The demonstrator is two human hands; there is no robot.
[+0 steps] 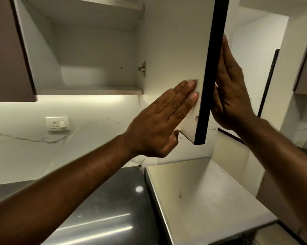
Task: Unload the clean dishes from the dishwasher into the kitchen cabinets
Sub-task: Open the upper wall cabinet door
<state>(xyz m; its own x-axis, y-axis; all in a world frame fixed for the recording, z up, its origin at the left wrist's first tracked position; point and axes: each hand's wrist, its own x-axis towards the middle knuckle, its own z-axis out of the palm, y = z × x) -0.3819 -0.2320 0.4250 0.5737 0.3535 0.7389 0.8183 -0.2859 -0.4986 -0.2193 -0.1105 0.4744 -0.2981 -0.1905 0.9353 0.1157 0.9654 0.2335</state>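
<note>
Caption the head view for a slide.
Left hand and right hand press flat on opposite faces of the open white, dark-edged cabinet door.

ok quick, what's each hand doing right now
Left hand: open, flat on the inner face of the door.
Right hand: open, flat on its outer face.

In front of me, the open wall cabinet (96, 50) has a lower shelf (89, 90) and an upper shelf (96, 7). Below, the dark countertop (113, 200) adjoins a pale metal surface (211, 200) on its right.
</note>
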